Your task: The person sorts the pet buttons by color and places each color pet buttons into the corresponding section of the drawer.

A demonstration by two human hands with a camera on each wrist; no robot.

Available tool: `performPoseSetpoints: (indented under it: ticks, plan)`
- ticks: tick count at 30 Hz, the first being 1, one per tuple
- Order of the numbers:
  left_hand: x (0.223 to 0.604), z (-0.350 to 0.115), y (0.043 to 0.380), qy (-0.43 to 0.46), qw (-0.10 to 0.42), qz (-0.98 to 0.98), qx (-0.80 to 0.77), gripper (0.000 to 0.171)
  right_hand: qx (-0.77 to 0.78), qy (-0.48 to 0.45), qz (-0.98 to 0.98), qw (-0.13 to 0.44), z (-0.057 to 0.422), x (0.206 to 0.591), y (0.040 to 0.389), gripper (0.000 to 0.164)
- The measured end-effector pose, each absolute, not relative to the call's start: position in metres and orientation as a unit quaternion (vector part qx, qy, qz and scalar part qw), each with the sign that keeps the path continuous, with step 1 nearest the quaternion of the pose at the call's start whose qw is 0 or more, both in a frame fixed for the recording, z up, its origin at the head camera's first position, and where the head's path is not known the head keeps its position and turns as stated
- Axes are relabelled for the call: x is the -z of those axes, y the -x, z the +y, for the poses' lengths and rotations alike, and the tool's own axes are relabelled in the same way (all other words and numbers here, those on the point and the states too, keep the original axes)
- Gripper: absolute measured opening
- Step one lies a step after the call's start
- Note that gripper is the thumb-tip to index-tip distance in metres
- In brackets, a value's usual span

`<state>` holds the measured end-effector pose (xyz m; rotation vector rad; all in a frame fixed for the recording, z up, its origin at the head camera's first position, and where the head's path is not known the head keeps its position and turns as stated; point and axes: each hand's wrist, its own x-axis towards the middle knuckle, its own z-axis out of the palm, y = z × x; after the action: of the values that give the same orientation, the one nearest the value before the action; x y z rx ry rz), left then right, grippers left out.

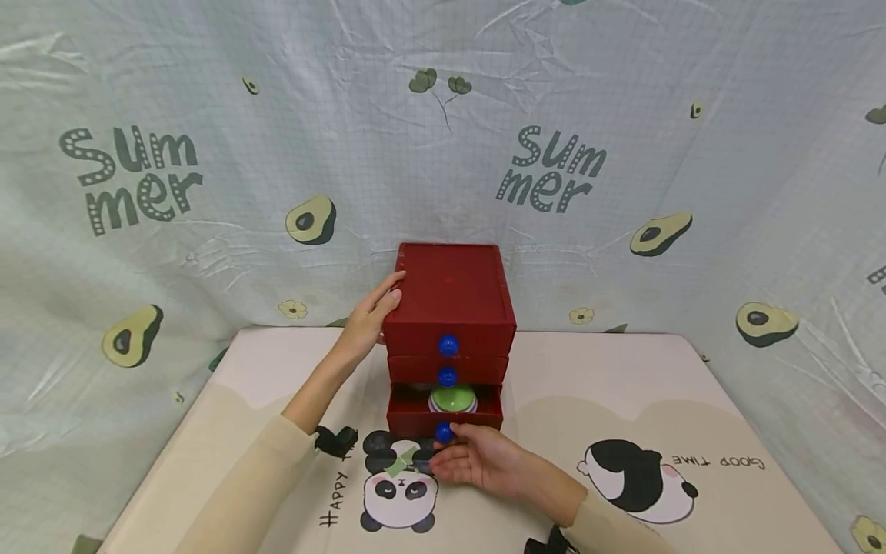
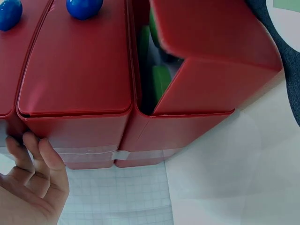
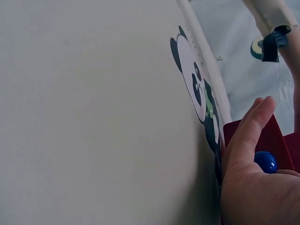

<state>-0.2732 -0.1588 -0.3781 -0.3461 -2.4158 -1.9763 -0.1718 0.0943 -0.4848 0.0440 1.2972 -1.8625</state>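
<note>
A small red drawer cabinet [image 1: 450, 285] stands at the table's back, with three stacked drawers, each with a round blue knob. Its bottom drawer [image 1: 408, 424] is partly pulled out, and a green bowl [image 1: 454, 398] with a pale rim beneath it shows inside. My left hand [image 1: 364, 323] rests against the cabinet's left side, thumb near the top edge; in the left wrist view its fingers [image 2: 54, 161] touch the side wall. With thumb and forefinger my right hand [image 1: 484, 463] pinches the bottom drawer's blue knob [image 1: 444, 432], the other fingers extended below it.
A pale table cover [image 1: 554, 369] with printed pandas and lettering lies under the cabinet. Behind it hangs a light curtain [image 1: 360, 138] with avocado prints. In the left wrist view, clear tape [image 2: 93, 150] runs along the cabinet's side.
</note>
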Motion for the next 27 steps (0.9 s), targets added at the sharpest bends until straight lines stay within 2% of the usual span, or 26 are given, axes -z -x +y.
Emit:
performPoseSetpoints:
  ticks: [14,27]
  plan:
    - [0.378,-0.159,0.276,0.110,0.001,-0.769,0.630,0.053,0.749,-0.022,0.534,0.392,0.087,0.485,0.202,0.050]
    - [0.378,-0.158,0.275,0.101,-0.002,-0.769,0.632,0.053,0.739,-0.035,0.563,0.368,0.084,0.486,0.213,0.051]
